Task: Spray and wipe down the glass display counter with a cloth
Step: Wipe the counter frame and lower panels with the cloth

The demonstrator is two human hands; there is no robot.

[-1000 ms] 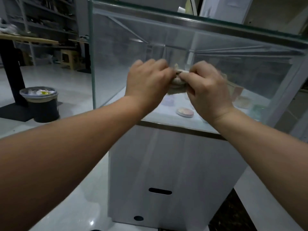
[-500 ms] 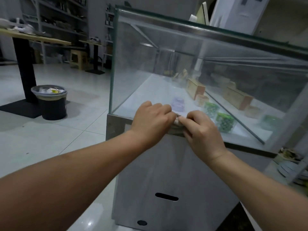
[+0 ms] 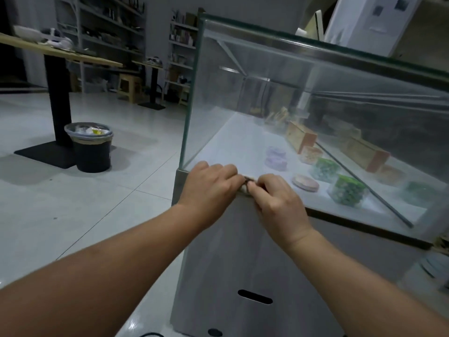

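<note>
head view: both hands meet at the bottom edge of the glass display counter [image 3: 243, 98], near its left front corner, right where the pane sits on the grey base cabinet [image 3: 218, 263].
left hand [image 3: 211, 183]: fingers curled in, knuckles up, gripping one end of the cloth [image 3: 245, 189].
right hand [image 3: 277, 203]: fingers curled, fingertips pinching the other end of the cloth.
the cloth is a small bunched wad, mostly hidden between the two hands and only a sliver shows. it sits at the glass/base seam; can't tell if it actually presses on the glass.
glass looks hazy/streaked across the front pane.
inside the counter, on the white shelf [image 3: 238, 139]: purple containers [image 3: 275, 156], a round pinkish disc [image 3: 305, 183], green-filled clear jars [image 3: 347, 192], and wooden boxes [image 3: 300, 137] further back.
the base cabinet has a dark slot [image 3: 255, 296] low on its front.
left of the counter, well apart: a black trash bin [image 3: 92, 148] with a liner, beside the black post of a wooden tabletop [image 3: 80, 55]. a wooden stool [image 3: 128, 87] and shelving [image 3: 109, 23] stand at the back wall. the floor [image 3: 73, 215] is light tile.
</note>
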